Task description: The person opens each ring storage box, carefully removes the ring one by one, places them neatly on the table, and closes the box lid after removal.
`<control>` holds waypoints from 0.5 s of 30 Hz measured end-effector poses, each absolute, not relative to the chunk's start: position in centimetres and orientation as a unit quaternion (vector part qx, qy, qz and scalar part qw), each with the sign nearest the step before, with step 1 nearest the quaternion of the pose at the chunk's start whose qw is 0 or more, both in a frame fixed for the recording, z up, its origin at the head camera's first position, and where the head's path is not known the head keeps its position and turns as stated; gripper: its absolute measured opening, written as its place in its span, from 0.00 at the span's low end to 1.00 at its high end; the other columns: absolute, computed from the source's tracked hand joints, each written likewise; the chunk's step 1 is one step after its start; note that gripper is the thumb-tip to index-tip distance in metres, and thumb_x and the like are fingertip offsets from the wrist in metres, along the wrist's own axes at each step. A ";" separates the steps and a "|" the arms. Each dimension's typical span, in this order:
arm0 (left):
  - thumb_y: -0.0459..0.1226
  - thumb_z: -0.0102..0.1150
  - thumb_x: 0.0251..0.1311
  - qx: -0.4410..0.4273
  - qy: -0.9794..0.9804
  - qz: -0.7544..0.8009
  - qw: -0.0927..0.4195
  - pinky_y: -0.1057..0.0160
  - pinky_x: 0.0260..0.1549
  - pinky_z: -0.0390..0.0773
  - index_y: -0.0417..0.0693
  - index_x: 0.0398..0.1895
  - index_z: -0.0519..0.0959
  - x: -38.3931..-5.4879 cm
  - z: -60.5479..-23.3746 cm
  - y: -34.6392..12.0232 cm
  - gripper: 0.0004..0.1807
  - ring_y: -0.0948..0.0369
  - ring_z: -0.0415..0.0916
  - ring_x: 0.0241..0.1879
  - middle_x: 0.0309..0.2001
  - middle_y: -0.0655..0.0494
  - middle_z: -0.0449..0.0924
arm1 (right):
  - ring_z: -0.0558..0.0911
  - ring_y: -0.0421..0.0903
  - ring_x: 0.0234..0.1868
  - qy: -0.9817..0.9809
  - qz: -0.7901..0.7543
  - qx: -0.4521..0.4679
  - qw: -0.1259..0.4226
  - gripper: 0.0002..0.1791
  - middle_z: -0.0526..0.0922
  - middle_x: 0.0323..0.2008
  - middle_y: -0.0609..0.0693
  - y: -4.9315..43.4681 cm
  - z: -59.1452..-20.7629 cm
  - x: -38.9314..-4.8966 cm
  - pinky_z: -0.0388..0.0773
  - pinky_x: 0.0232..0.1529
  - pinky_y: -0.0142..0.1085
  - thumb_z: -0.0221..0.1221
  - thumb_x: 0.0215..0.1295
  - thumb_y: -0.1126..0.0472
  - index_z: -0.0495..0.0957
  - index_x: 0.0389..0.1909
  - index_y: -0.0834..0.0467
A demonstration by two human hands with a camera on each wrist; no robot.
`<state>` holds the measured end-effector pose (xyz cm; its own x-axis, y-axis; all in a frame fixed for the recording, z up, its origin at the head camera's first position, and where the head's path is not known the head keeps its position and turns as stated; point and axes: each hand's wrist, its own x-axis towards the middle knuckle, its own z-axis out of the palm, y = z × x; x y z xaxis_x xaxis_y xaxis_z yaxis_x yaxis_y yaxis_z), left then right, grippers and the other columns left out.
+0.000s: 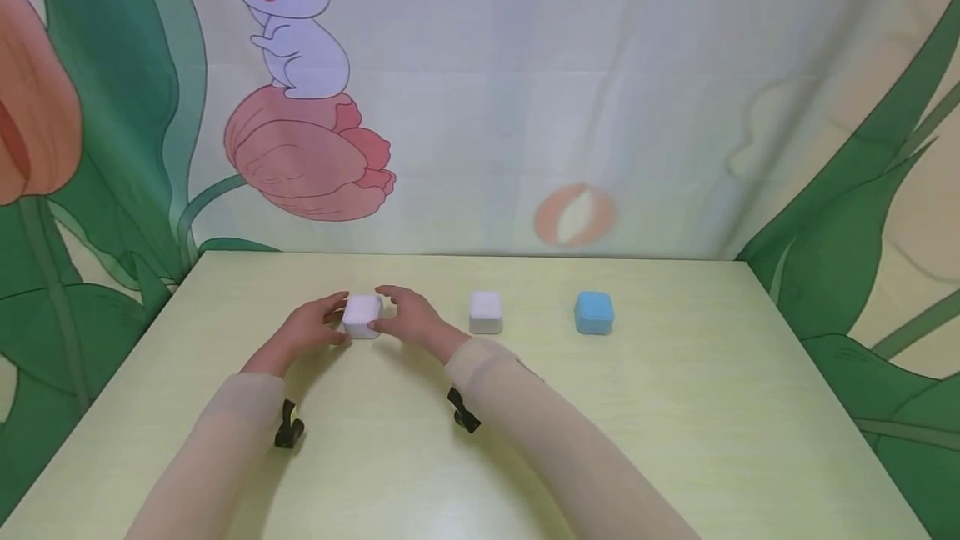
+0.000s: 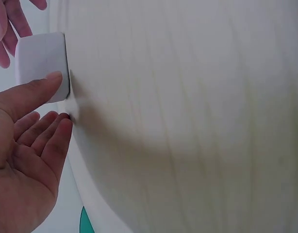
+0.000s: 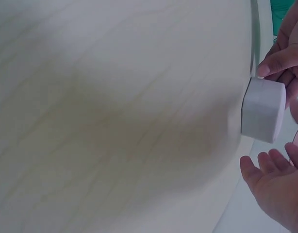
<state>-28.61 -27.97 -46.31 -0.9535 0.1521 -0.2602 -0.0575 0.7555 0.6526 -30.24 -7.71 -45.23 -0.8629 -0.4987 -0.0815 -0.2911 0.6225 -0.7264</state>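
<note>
A white cube with rounded edges (image 1: 362,317) stands on the table between the two hands. From its left side comes my left hand (image 1: 311,327), fingers spread from the thumb and loosely bent; in the left wrist view its thumb (image 2: 42,92) overlaps the cube's face. My right hand (image 1: 411,319) is at the cube's right, the thumb overlapping the front right corner in the head view. In the right wrist view, a gap separates the right hand's fingers (image 3: 265,167) from the cube (image 3: 263,111). Neither hand's fingers wrap round it.
Another white cube (image 1: 486,312) stands to the right of the right hand, and a blue cube (image 1: 595,313) farther right, roughly in one row. The pale wooden table (image 1: 675,423) ends at a printed curtain (image 1: 465,107) behind. Black straps (image 1: 288,426) circle both sleeves' wrists.
</note>
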 end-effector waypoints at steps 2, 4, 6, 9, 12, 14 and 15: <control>0.29 0.64 0.63 0.032 0.923 0.354 0.150 0.37 0.76 0.58 0.31 0.80 0.50 -28.7 -46.3 -28.0 0.46 0.35 0.58 0.76 0.77 0.29 0.57 | 0.71 0.54 0.75 0.888 -0.375 -0.222 0.146 0.35 0.70 0.75 0.56 -7.7 -45.3 -30.4 0.71 0.74 0.44 0.63 0.70 0.56 0.65 0.76 0.57; 0.28 0.64 0.62 0.037 0.920 0.359 0.150 0.38 0.76 0.59 0.31 0.80 0.49 -28.8 -46.3 -28.1 0.46 0.35 0.58 0.76 0.77 0.28 0.56 | 0.71 0.54 0.76 0.888 -0.373 -0.223 0.149 0.36 0.70 0.75 0.57 -7.8 -45.4 -30.5 0.70 0.75 0.45 0.63 0.70 0.56 0.64 0.76 0.57; 0.28 0.64 0.62 0.038 0.918 0.364 0.152 0.39 0.76 0.60 0.31 0.80 0.49 -28.9 -46.3 -28.1 0.47 0.35 0.58 0.76 0.77 0.28 0.56 | 0.70 0.55 0.76 0.886 -0.376 -0.225 0.152 0.36 0.69 0.76 0.57 -7.9 -45.5 -30.5 0.69 0.76 0.46 0.63 0.70 0.57 0.64 0.77 0.57; 0.27 0.64 0.61 0.039 0.916 0.369 0.153 0.39 0.76 0.60 0.31 0.80 0.49 -28.9 -46.3 -28.1 0.47 0.34 0.58 0.76 0.77 0.28 0.56 | 0.70 0.55 0.76 0.884 -0.378 -0.228 0.153 0.37 0.69 0.76 0.58 -8.0 -45.7 -30.6 0.69 0.76 0.46 0.63 0.70 0.57 0.63 0.77 0.58; 0.27 0.64 0.61 0.047 0.917 0.367 0.151 0.39 0.76 0.61 0.30 0.79 0.50 -28.9 -46.3 -28.1 0.46 0.34 0.59 0.76 0.76 0.27 0.56 | 0.70 0.55 0.76 0.883 -0.378 -0.229 0.158 0.37 0.69 0.76 0.58 -8.2 -45.9 -30.6 0.69 0.76 0.47 0.63 0.71 0.57 0.62 0.77 0.58; 0.27 0.64 0.61 0.050 0.916 0.369 0.150 0.39 0.76 0.62 0.30 0.79 0.51 -28.8 -46.3 -28.2 0.46 0.34 0.59 0.76 0.76 0.26 0.57 | 0.70 0.55 0.76 0.883 -0.377 -0.228 0.160 0.37 0.69 0.76 0.58 -8.5 -46.0 -30.7 0.70 0.76 0.46 0.63 0.71 0.57 0.62 0.78 0.58; 0.27 0.64 0.61 0.051 0.915 0.371 0.149 0.40 0.76 0.62 0.30 0.79 0.51 -28.8 -46.3 -28.3 0.46 0.34 0.59 0.76 0.76 0.26 0.57 | 0.71 0.55 0.76 0.884 -0.375 -0.228 0.159 0.37 0.69 0.75 0.58 -8.6 -46.1 -30.7 0.70 0.76 0.46 0.63 0.71 0.56 0.62 0.77 0.58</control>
